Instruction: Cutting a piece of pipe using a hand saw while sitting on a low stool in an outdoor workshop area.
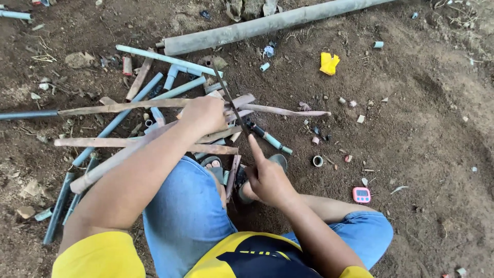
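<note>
Nearest: yellow sleeves and blue jeans (185, 216) are filling the bottom edge; the person is squatting on bare earth.
Right hand (267, 180): its grip is closing round the handle of a thin dark saw (231, 105), forefinger lying stretched along the blade's back; the blade is running up and away across the pipes.
Left hand (204, 114): its grip is clenching down on a mud-stained pipe (128, 107), pressing it onto the heap.
Pipe being held: it is lying roughly level from the left edge to right of the saw, its far tip (319, 113) resting on soil.
Heap: more brown and grey-blue pipes (118, 121) are crossing one another under and left of the hands, some reaching under the left knee.
Feet: sandals (278, 160) are showing just below the saw.
Ground: dark, loose, crumbly dirt (422, 123) is stretching everywhere, strewn with short pipe offcuts and rings (317, 161).
Farther out: a thick grey pipe (267, 23) is lying slantwise along the top; a crumpled yellow scrap (329, 63) is sitting near it; a small pink timer (361, 194) is resting by the right knee.
</note>
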